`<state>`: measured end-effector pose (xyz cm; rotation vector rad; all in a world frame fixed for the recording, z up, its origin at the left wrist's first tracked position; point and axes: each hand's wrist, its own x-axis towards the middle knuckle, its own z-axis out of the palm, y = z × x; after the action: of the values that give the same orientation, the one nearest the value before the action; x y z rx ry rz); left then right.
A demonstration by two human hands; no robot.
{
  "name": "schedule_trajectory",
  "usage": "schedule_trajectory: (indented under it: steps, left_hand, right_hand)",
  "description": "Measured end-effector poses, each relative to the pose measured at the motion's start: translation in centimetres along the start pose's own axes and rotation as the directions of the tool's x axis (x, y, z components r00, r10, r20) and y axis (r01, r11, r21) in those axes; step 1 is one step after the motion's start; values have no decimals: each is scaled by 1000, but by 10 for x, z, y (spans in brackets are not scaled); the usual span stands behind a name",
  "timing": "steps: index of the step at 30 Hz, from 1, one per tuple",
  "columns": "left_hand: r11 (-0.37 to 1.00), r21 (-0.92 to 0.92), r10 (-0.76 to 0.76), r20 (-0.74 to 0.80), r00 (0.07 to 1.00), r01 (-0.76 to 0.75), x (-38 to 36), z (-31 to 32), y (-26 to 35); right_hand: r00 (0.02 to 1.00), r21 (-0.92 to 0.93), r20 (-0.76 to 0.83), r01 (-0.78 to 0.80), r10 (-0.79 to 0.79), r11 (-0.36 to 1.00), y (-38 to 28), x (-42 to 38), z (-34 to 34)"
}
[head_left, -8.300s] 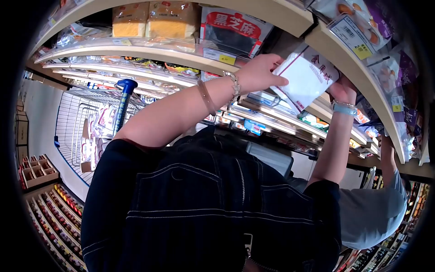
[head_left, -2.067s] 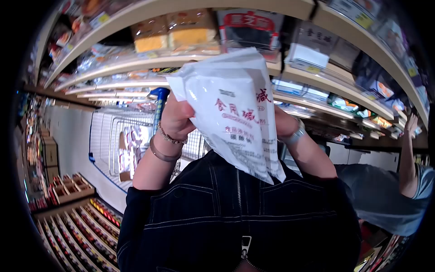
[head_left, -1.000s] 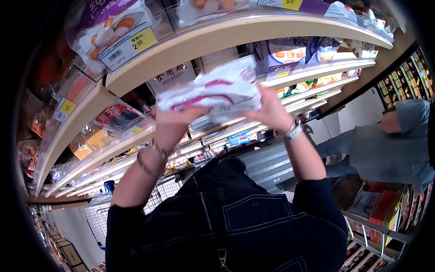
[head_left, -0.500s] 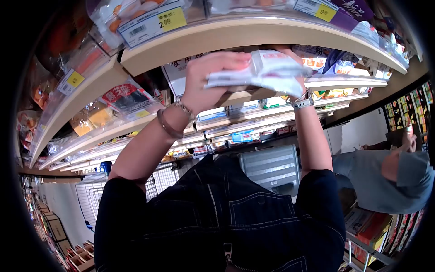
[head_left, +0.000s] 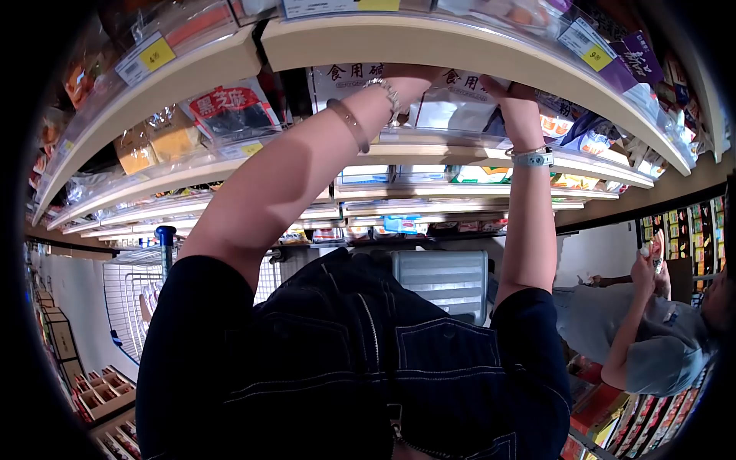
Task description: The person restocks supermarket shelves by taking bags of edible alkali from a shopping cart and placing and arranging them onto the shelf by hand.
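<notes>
Half a second earlier the white bag [head_left: 452,107] had been held flat in front of the upper shelf board [head_left: 429,47]; now it stood under that board, pushed back among the packets there, and both arms reached further in; the left hand [head_left: 418,74] lay at the bag's top left corner, mostly hidden beneath the board, so whether its fingers clasped the bag or merely pressed it could not be told; the right hand [head_left: 510,90] rested against the bag's right edge, fingers up behind the board, its grasp equally unclear. Judging by this, the placing was nearly done: the bag sat in its row, and what remained was to settle it and draw the hands out. Left of the board's near end lay a red-labelled dark packet [head_left: 230,111]; beside the bag stood another white packet with black characters [head_left: 341,77]; the board overhead left little headroom and its yellow price tags [head_left: 157,54] hung at the edge. Well below the board and to its left stood a cart with a blue handle [head_left: 165,238]; far right of it another person in a grey shirt [head_left: 652,341] bent toward other shelves, clear of the reach.
</notes>
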<state>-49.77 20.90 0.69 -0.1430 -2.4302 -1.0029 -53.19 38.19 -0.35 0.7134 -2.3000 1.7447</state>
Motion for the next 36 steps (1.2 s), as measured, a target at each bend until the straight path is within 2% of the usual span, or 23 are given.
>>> schedule_trajectory:
  steps: [3,6,9,12,15,16,19,22,26,32,33,35,36]
  left_hand:
    - [994,101,61,-105,993,-50,4,-2,-2]
    - [999,-31,-33,13,999,33,-10,-17,3]
    - [997,-61,-57,-11,998,56,-50,-20,4]
    - [973,-81,228,145,963,-218,-70,-6,1]
    - [967,122,140,476,868,-223,-60,-2,7]
    - [971,133,105,517,849,-201,-54,-3,11]
    - [972,77,164,447,879,-220,-49,9,2]
    - [963,191,10,684,730,-191,-43,12,6]
    - [965,201,-22,705,709,-170,-39,16,10]
    - [947,219,29,673,739,-237,-51,22,0]
    - [946,197,85,614,785,-257,-54,17,-2]
    - [940,165,189,474,860,-297,-64,4,-4]
    - [945,136,215,428,878,-297,-72,-7,-3]
  right_hand:
    - [999,70,-29,24,-22,997,3,1,2]
    - [996,-14,-33,80,-80,997,4,1,3]
    - [999,26,-17,51,-51,998,17,4,1]
    - [988,-73,-119,93,-101,993,13,1,12]
    - [935,-123,-248,231,-255,965,31,12,24]
    - [956,-60,-221,183,-192,981,27,9,25]
    - [864,-219,-337,314,-373,924,23,5,37]
    - [846,-273,-343,326,-409,905,29,8,37]
    - [882,-194,-317,301,-350,934,39,12,33]
    - [865,-289,-352,262,-357,921,14,-4,43]
    - [869,-219,-356,280,-344,935,11,-8,45]
    - [839,-400,-399,204,-370,894,18,-8,44]
    - [809,-418,-400,257,-430,871,16,-10,47]
